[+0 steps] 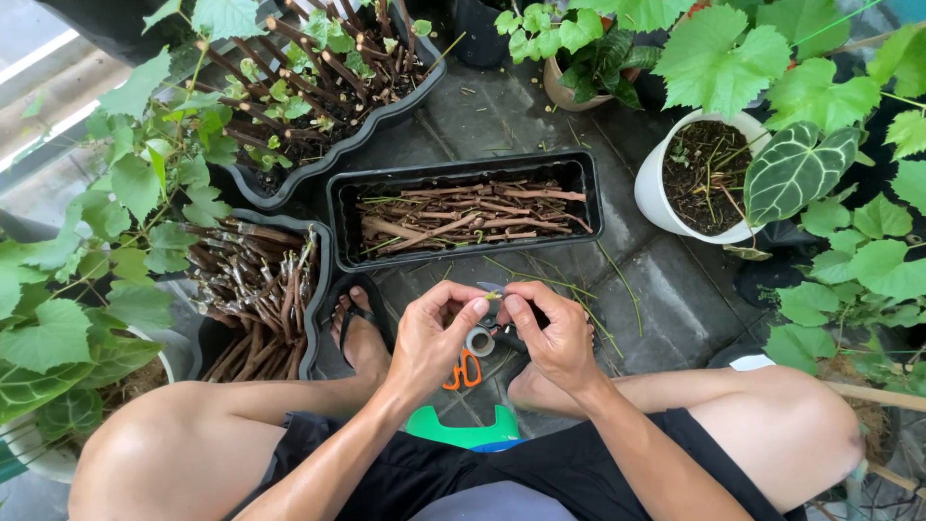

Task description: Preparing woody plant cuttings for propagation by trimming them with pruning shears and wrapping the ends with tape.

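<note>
My left hand [434, 338] and my right hand [555, 338] meet over my lap, fingertips pinched together on a small piece of cutting with a thin strip of tape. A small grey roll of tape [479, 341] hangs between the two hands, against my left palm. Below the hands, orange-handled scissors [465, 371] lie on the paved floor. A black rectangular tray [463, 207] holding several brown stem cuttings sits just beyond the hands.
A black planter [260, 289] of upright cuttings stands at my left foot, and another leafy planter [328, 87] sits at the back left. A white pot [694, 178] with soil is at right. Green leafy plants crowd both sides. A green stool edge [463, 432] shows between my legs.
</note>
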